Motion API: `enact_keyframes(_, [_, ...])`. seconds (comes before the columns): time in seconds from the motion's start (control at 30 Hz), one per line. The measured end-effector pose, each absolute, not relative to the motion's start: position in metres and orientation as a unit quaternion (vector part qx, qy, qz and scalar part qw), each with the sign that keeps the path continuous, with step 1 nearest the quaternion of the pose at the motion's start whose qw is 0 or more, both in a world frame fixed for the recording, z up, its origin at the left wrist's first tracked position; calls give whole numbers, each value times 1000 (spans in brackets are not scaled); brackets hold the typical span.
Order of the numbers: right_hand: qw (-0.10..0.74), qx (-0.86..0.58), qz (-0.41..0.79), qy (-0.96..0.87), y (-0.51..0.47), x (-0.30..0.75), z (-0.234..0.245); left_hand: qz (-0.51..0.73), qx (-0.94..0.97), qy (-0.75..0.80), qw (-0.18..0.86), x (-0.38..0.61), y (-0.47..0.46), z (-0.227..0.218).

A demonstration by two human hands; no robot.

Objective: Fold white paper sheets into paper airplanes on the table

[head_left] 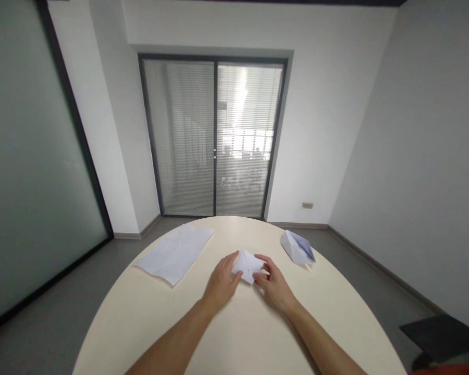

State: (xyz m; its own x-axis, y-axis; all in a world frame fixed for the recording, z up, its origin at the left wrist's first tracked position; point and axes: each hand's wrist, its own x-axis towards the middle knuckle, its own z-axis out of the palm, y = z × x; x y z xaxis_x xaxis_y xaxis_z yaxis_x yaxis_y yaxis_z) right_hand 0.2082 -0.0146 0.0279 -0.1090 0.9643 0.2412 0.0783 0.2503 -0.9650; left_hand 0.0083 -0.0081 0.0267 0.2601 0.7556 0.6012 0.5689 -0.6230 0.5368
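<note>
Between my two hands is a small folded piece of white paper [247, 264], with crease lines meeting near its middle. My left hand [222, 281] grips its left side, fingers at the upper edge and thumb at the lower edge. On the right side, my right hand [273, 284] pinches the paper's corner between thumb and fingers. The paper is just over the table or resting on it; I cannot tell which. Its underside is hidden.
A creased white paper sheet [180, 252] lies at the table's left. A folded paper shape [297, 247] with a bluish face stands near the right edge. The round cream table [234, 338] faces glass doors [214, 135]. A black chair [441, 336] is at lower right.
</note>
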Motion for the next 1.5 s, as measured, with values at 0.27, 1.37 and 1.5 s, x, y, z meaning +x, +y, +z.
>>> enact_keyframes(0.27, [474,-412,358,-690,-21,205,38,426,793,420,113,8,-11,31])
enact_keyframes(1.37, [417,-502,224,-724,-20,219,38,451,727,501,130,6,-1,18])
enact_keyframes(1.5, [431,-514,234,-704,-15,223,35,456,697,528,164,3,5,16])
